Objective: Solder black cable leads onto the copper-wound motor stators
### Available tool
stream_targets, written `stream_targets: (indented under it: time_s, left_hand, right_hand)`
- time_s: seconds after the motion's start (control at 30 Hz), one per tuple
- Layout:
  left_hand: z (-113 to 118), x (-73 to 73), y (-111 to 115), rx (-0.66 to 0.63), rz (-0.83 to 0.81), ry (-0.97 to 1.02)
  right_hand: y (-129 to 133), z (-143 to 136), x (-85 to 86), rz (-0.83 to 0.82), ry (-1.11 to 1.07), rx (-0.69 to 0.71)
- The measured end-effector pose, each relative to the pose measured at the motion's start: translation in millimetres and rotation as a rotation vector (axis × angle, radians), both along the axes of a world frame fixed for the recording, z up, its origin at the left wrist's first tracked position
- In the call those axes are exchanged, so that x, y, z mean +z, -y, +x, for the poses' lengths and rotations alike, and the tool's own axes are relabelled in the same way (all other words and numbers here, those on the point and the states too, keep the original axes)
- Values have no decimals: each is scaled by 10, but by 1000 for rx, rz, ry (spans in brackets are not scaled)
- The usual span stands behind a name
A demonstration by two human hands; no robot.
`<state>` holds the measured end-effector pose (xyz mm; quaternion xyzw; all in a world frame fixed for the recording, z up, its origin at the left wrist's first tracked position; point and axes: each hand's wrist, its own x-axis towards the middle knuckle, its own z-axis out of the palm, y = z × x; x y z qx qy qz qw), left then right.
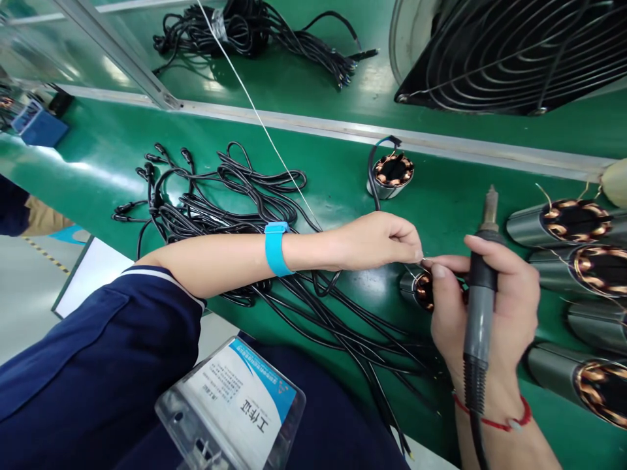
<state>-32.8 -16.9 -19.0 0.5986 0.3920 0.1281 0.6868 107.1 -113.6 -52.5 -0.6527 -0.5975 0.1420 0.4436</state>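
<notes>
My left hand (379, 240), with a blue strap (278, 249) round its wrist, pinches a thin wire end at its fingertips. My right hand (494, 307) holds a soldering iron (480, 320), its tip pointing up and away, while thumb and forefinger pinch at the same fine wires, touching or nearly touching the left fingertips. Just below the fingertips lies a small stator (422, 290) with copper windings, partly covered by my right hand. A white thread (259, 121) runs down from the top to behind my left forearm.
A stator with a black cable (392, 173) stands beyond my hands. Several larger stators (558, 222) lie at the right. Black cables (235, 196) spread under my left arm. A cable bundle (245, 29) and a fan (514, 52) sit behind the metal rail (294, 130).
</notes>
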Motion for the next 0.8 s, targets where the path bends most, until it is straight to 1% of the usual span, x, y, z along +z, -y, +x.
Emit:
stream_targets:
  time_s: [0.13, 0.27, 0.37, 0.47, 0.63, 0.8]
  left_hand:
    - [31, -9, 14, 22, -9, 37]
    - [32, 16, 15, 5, -109, 27]
    - [25, 46, 8, 36, -154, 18]
    - [27, 52, -1, 38, -99, 17]
    - [45, 4, -1, 19, 26, 15]
    - [64, -14, 26, 14, 25, 23]
  right_hand:
    - [4, -31, -15, 19, 13, -12]
    - [0, -17, -32, 38, 0, -8]
    - [-1, 0, -18, 3, -17, 6]
    - [1, 2, -1, 0, -24, 20]
    - [14, -7, 13, -5, -10, 1]
    - [7, 13, -12, 23, 13, 27]
